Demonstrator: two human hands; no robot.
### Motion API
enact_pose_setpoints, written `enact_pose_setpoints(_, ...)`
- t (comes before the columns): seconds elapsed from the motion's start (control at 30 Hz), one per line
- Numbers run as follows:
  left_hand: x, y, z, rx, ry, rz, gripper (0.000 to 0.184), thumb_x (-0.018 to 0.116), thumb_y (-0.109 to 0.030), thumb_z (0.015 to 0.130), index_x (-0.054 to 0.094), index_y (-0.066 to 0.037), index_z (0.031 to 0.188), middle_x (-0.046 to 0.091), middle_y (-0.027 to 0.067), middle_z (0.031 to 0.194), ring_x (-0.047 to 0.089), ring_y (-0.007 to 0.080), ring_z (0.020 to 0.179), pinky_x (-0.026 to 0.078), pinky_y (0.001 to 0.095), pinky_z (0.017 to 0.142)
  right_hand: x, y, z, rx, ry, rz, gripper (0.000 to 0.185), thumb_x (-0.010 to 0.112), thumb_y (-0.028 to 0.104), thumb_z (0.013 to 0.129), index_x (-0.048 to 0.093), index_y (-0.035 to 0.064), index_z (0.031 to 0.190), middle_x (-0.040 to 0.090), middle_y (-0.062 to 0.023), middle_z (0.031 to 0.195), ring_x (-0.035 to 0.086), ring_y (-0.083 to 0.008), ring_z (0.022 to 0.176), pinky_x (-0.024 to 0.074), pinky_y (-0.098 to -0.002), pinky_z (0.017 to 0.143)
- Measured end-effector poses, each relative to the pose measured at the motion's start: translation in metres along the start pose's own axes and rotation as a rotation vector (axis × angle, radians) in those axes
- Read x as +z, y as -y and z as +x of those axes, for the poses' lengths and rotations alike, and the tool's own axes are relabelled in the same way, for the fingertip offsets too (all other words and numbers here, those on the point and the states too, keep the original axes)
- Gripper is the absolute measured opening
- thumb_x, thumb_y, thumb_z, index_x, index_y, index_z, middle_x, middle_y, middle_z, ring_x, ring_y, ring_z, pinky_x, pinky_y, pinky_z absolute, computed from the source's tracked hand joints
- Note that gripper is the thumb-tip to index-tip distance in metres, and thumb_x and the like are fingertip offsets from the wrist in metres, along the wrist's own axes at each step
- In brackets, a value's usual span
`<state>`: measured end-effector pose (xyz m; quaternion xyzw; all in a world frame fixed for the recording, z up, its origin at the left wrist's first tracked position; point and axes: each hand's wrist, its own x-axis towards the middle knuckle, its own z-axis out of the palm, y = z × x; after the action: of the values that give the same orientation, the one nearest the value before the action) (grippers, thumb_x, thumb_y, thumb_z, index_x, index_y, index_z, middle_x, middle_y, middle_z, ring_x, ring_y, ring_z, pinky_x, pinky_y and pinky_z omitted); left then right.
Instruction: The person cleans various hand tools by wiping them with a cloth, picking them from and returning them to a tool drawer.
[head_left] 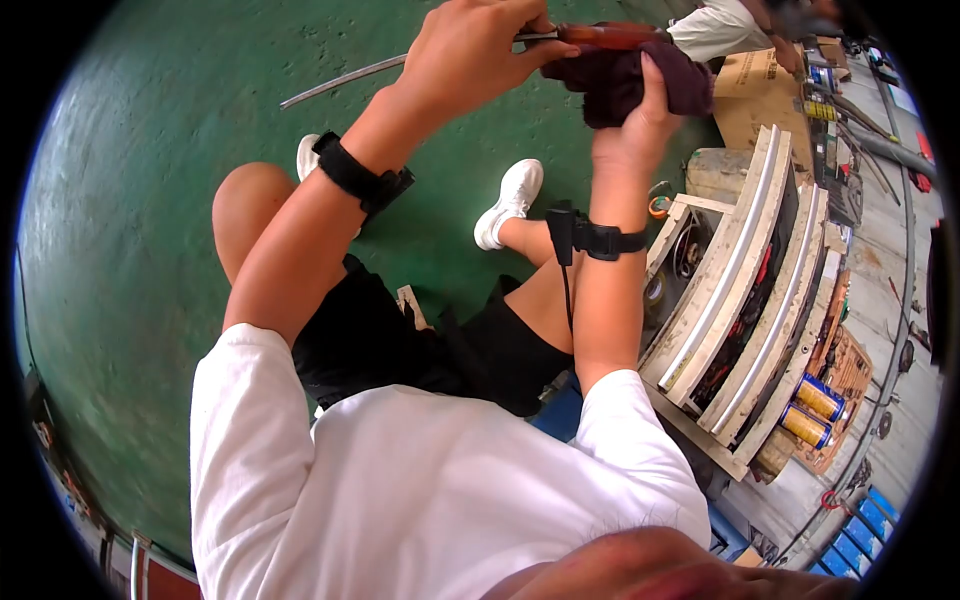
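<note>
A long screwdriver (345, 85), with a thin metal shaft and a reddish-brown handle, lies across the top of the view. My left hand (475, 45) is closed on the shaft close to the handle, and the tip sticks out to the left. My right hand (635, 130) grips a dark maroon cloth (620, 88), its thumb raised along the front of it. The cloth bunches against the underside of the handle. The fingers of my right hand are mostly hidden behind the cloth.
Right of my arm stands a cream tool cabinet (725, 270) with open drawers. A workbench (890, 330) beside it bears yellow-and-blue cans (812, 410) and tools. Another person (720, 28) is near a cardboard box (755, 90). Under my feet is a green floor (130, 290).
</note>
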<state>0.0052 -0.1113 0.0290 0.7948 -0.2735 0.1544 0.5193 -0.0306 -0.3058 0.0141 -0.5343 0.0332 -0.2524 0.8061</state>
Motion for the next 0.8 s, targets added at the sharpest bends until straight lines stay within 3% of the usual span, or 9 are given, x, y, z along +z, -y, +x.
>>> enact_pose_setpoints(0.07,0.005,0.003,-0.002,-0.019,-0.016,-0.012,0.031,0.08,-0.029,0.081,0.063,-0.003,0.079,0.064,0.0151,0.073,0.063,0.0364,0.069,0.05,0.0435,0.064,0.008,-0.01,-0.01,0.067,-0.032,0.011,0.037,0.069,0.005,0.087,0.058,0.0032,0.123,0.066,-0.008,0.112,0.067,-0.0219,0.1,0.055,-0.0366,0.092)
enact_pose_setpoints(0.27,0.001,-0.002,0.005,-0.105,0.006,-0.088,0.03,0.083,-0.027,0.079,0.065,-0.003,0.078,0.064,0.0145,0.073,0.064,0.0333,0.068,0.05,0.041,0.061,-0.003,-0.008,-0.004,-0.145,0.14,-0.203,0.038,0.069,0.001,0.085,0.059,0.0021,0.121,0.066,-0.009,0.114,0.066,-0.0218,0.101,0.0545,-0.0367,0.093)
enact_pose_setpoints(0.3,0.001,-0.001,0.005,-0.09,0.017,-0.109,0.031,0.083,-0.027,0.078,0.065,-0.003,0.078,0.064,0.0146,0.072,0.064,0.0325,0.067,0.05,0.0403,0.061,0.001,-0.001,-0.004,-0.117,0.046,-0.094,0.019,0.069,0.0,0.084,0.07,0.0004,0.102,0.069,-0.0074,0.104,0.067,-0.0193,0.095,0.0555,-0.0353,0.088)
enact_pose_setpoints(0.4,0.004,0.001,0.003,-0.005,-0.032,-0.05,0.033,0.082,-0.034,0.08,0.069,-0.003,0.08,0.064,0.0147,0.07,0.063,0.0321,0.064,0.049,0.0397,0.06,-0.001,0.012,0.003,-0.108,0.042,-0.002,0.02,0.069,0.0,0.084,0.069,0.0002,0.104,0.069,-0.0081,0.104,0.067,-0.0204,0.095,0.0556,-0.0353,0.089)
enact_pose_setpoints(0.43,0.007,0.003,0.001,-0.003,-0.032,-0.058,0.033,0.082,-0.034,0.08,0.069,-0.003,0.08,0.064,0.0147,0.07,0.063,0.0321,0.064,0.049,0.0397,0.06,0.001,0.009,-0.001,-0.03,-0.019,0.02,0.025,0.068,0.0,0.086,0.065,-0.0004,0.111,0.068,-0.0081,0.107,0.067,-0.0205,0.096,0.0552,-0.035,0.09)
enact_pose_setpoints(0.47,0.01,0.006,-0.001,0.0,-0.031,-0.003,0.033,0.082,-0.032,0.08,0.068,-0.003,0.083,0.063,0.0113,0.069,0.061,0.0248,0.061,0.048,0.0348,0.058,0.005,0.004,-0.006,-0.015,-0.056,0.048,0.035,0.071,-0.001,0.084,0.06,0.0006,0.117,0.066,-0.0077,0.109,0.066,-0.0205,0.098,0.0551,-0.0349,0.091)
enact_pose_setpoints(0.6,0.012,0.009,-0.004,-0.157,0.022,-0.153,0.031,0.085,-0.024,0.081,0.065,0.0,0.083,0.065,0.0049,0.068,0.057,0.0085,0.06,0.045,0.0254,0.055,0.0,-0.015,-0.008,-0.194,0.127,-0.113,0.045,0.072,-0.001,0.083,0.056,0.003,0.124,0.064,-0.0082,0.113,0.063,-0.0197,0.104,0.052,-0.0367,0.096)
enact_pose_setpoints(0.67,0.015,0.012,-0.004,-0.181,0.034,-0.277,0.031,0.084,-0.024,0.082,0.065,0.0,0.082,0.066,0.0039,0.069,0.057,0.0071,0.062,0.045,0.0243,0.056,-0.009,0.001,0.004,-0.199,0.296,-0.425,0.063,0.08,-0.001,0.076,0.046,0.0033,0.128,0.059,-0.0064,0.12,0.059,-0.0163,0.106,0.051,-0.0318,0.092)
enact_pose_setpoints(0.8,0.013,0.002,-0.005,-0.225,0.104,-0.362,0.032,0.083,-0.025,0.083,0.064,0.0,0.081,0.068,0.0033,0.07,0.058,0.0056,0.063,0.045,0.0222,0.057,-0.006,0.016,0.002,-0.188,0.118,-0.068,0.064,0.08,-0.001,0.078,0.044,0.0024,0.132,0.057,-0.0068,0.122,0.056,-0.0158,0.111,0.0465,-0.0313,0.099)
